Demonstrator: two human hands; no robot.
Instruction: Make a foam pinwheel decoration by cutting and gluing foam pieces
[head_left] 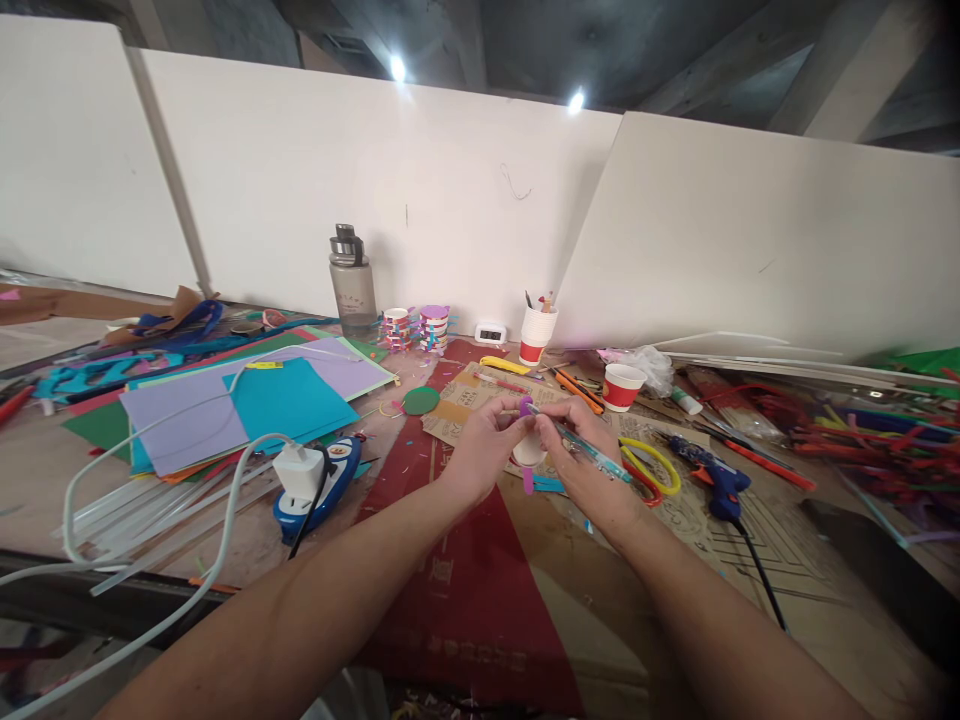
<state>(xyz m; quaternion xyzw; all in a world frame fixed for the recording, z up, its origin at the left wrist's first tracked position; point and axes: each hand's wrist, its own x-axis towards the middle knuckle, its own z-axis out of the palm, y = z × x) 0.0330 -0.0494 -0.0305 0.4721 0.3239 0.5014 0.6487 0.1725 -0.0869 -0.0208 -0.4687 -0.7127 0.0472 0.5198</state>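
Stretching out from under the camera, our two forearms are meeting over a red paper sheet (465, 560) that is carrying faint printed characters too blurred for us to read. We are closing our left hand (480, 445) around a small white paper piece (529, 450) with a purple bit at its top, pinching it from the side so that it is staying up off the surface and turned toward us. Our right hand (581, 460) is gripping a teal pen (581, 445) slantwise, its tip lying against the white piece, apparently braced by the left fingers for fine work. Just right of our hands, yellow-handled scissors (652, 465) and a blue glue gun (712, 480) are lying within easy reach, the gun's cord trailing toward us. To the left, a white charger (298, 470) is sitting in a blue power strip (319, 490), beside a fan of coloured paper sheets (255, 400). Farther back, two red-and-white paper cups (622, 385) are standing on brown cardboard, one holding tools upright. A grey water bottle (352, 285) is standing against the white partition (420, 200); we are finding no legible label on it.
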